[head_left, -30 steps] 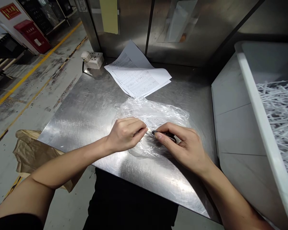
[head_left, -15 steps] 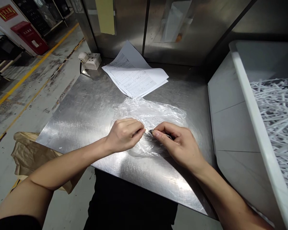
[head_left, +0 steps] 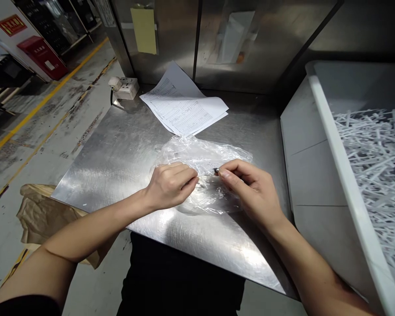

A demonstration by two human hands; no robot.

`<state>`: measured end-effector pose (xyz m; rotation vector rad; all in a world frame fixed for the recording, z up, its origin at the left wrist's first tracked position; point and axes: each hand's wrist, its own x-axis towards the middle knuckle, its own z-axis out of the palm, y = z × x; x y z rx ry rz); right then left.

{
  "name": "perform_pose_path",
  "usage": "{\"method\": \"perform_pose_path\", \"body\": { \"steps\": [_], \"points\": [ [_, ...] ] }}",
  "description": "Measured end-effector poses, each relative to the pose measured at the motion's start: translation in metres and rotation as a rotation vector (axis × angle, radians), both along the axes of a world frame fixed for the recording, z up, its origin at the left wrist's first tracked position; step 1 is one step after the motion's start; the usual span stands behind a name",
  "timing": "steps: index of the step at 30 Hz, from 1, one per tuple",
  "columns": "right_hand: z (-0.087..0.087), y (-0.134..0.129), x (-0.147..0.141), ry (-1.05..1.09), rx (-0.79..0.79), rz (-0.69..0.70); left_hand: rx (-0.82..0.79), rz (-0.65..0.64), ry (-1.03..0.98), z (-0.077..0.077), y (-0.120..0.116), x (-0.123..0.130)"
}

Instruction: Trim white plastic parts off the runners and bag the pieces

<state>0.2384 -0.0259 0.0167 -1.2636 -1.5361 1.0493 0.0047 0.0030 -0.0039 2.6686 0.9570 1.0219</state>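
One crumpled, clear plastic bag (head_left: pixel 217 199) lies on the brushed silver metal table (head_left: pixel 108 149) I'm viewing. Over it, my right hand (head_left: pixel 255 188) pinches a small, dark, shiny object (head_left: pixel 216 170) between thumb and forefinger; my left hand (head_left: pixel 174 185) curls nearly closed (what it grips, if anything, I cannot tell).

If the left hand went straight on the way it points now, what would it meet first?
Probably the small dark object in the right hand; depth is unclear, so the left hand might brush the clear plastic first.
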Motion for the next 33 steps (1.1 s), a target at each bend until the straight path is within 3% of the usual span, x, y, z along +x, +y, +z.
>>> {"method": "perform_pose_path", "body": {
  "steps": [6,13,33],
  "points": [
    [0.0055,-0.0045,0.0038,-0.025,0.147,0.079,0.058,-0.018,0.006,0.0053,0.0031,-0.0036],
    [0.0089,-0.0058,-0.0007,-0.146,0.339,0.148,-0.040,-0.179,-0.034,0.0000,0.0006,-0.0027],
    [0.0004,-0.0069,-0.0038,-0.242,0.433,0.155,-0.234,-0.301,-0.138,0.0009,-0.0026,0.0014]
  ]
}}
